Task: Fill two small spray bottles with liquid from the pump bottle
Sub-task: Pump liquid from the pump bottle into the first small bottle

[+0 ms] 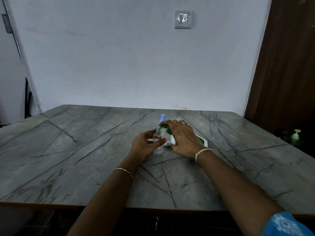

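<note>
Two forearms reach over the tabletop's (85,150) near edge. At mid-table, the left hand (144,147) grips one clear spray bottle (157,135). Right hand (182,138) clasps the pump bottle (202,141), its green nozzle (162,128) over the opening. One blue-capped bottle (162,118) stands behind.

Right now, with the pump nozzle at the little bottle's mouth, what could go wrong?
1. The green nozzle meets a narrow neck on the clear spray bottle; a hard press by the right hand may squirt liquid onto the table.
2. The pump bottle is tilted, so it could slip.
3. The left hand steadies the small bottle with fingertips only; it might tip.
</note>
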Action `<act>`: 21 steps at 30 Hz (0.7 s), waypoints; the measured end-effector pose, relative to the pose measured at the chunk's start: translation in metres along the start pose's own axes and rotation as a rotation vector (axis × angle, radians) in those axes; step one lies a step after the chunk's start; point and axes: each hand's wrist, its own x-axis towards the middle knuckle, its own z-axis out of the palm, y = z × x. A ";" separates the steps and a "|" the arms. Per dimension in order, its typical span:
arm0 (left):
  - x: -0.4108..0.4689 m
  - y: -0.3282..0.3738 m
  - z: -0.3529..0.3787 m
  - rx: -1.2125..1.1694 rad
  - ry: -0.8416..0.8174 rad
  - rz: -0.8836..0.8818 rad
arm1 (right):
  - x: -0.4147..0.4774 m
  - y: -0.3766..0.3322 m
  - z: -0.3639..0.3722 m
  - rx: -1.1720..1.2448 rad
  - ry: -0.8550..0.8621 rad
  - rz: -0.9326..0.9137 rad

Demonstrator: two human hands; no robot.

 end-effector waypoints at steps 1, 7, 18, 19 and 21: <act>0.001 -0.001 0.000 0.001 -0.004 -0.001 | 0.000 0.000 0.001 -0.013 -0.003 -0.003; 0.002 -0.003 0.000 0.008 -0.018 0.008 | -0.004 0.003 -0.001 -0.129 -0.049 -0.021; 0.002 -0.002 -0.001 -0.043 -0.034 0.002 | 0.001 -0.004 -0.001 -0.069 -0.030 0.016; 0.002 -0.001 -0.002 -0.043 -0.034 0.003 | 0.000 -0.003 -0.001 -0.091 -0.027 0.008; 0.001 -0.001 -0.001 -0.045 -0.043 0.006 | -0.002 0.000 0.000 -0.135 -0.033 -0.001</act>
